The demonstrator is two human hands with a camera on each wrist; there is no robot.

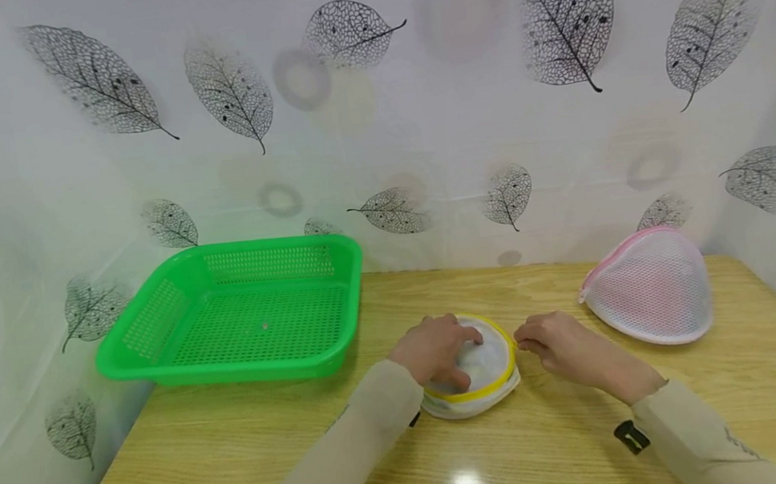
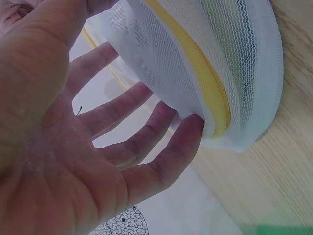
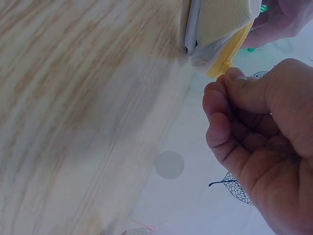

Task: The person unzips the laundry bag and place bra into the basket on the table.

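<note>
A round white mesh laundry bag (image 1: 481,364) with a yellow zipper around its top lies on the wooden table. My left hand (image 1: 438,354) rests on its top from the left. In the left wrist view, the spread, gently bent fingers (image 2: 146,161) touch the white mesh beside the yellow zipper (image 2: 212,93). At the bag's right edge, my right hand (image 1: 567,351) pinches the end of the yellow zipper between thumb and forefinger. Its other fingers are curled in, as the right wrist view shows. Any zipper pull there is hidden by the fingertips (image 3: 234,74).
A green plastic basket (image 1: 340,358) stands at the back left of the table (image 1: 240,454). To the right lies a white mesh bag with a pink zipper (image 1: 656,294), pinkish inside. A leaf-printed white curtain (image 1: 418,133) hangs behind and along both sides.
</note>
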